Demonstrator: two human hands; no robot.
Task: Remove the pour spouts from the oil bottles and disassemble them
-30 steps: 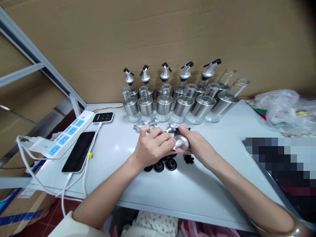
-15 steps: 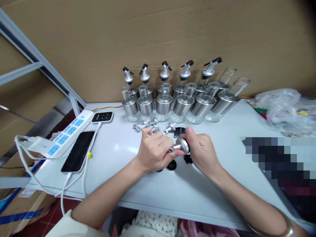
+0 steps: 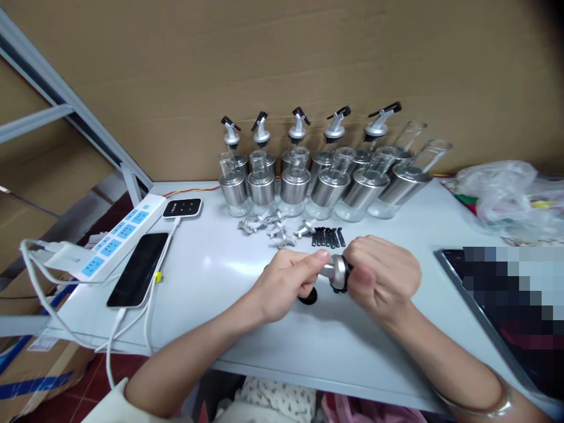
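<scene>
Silver pourer head [image 3: 338, 271] was held sideways between two hands at the centre of the frame, over the white tabletop [image 3: 282, 346]. Its spout [image 3: 326, 271] was pinched between the thumb and fingers of the left hand [image 3: 288, 285]; its black-collared end was enclosed by the clenched right hand [image 3: 385, 273], the contents of which could not be seen. The step in hand was judged to be the joining of a black part to the silver head by pushing or twisting. For the next move, a firm hold on the spout and straight, even pressure appeared to be called for. Loose pourer heads [image 3: 304, 229] and a row of black levers [image 3: 328, 237] were laid out above the hands; a black disc [image 3: 310, 296] was partly hidden below. Uncapped front-row bottles [image 3: 295, 185] were stood at upper centre, with five fitted pourers [image 3: 298, 126] behind.
</scene>
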